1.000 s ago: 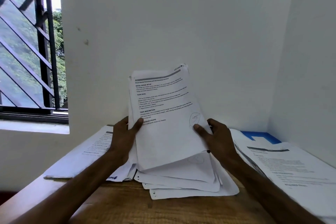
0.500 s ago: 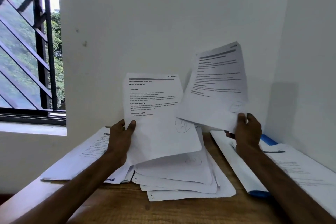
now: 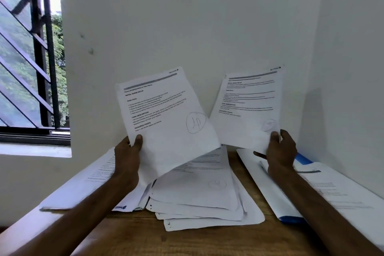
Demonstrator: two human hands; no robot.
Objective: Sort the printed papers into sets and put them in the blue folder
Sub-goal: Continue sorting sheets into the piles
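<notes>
Fingers (image 3: 138, 139) of the left hand (image 3: 126, 158) are pinching the left sheet (image 3: 166, 114) over the loose pile (image 3: 197, 193), while the right hand (image 3: 280, 151) is pinching the right sheet (image 3: 247, 108) above the blue folder (image 3: 302, 159), probably needing square, gentle laying.

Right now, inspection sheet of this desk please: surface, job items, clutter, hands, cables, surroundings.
Surface: wooden table, bare at the near edge.
Job's things: left sheet and right sheet held up off the table; loose pile in the middle; left stack; blue folder at right, printed papers lying on it.
Clutter: thin dark item by the right hand, maybe a pen, cannot tell.
Hands: left hand pinches the left sheet's lower left edge; right hand pinches the right sheet's lower right corner.
Cables: nothing seen.
Surroundings: white walls; barred window at left, greenery outside.
</notes>
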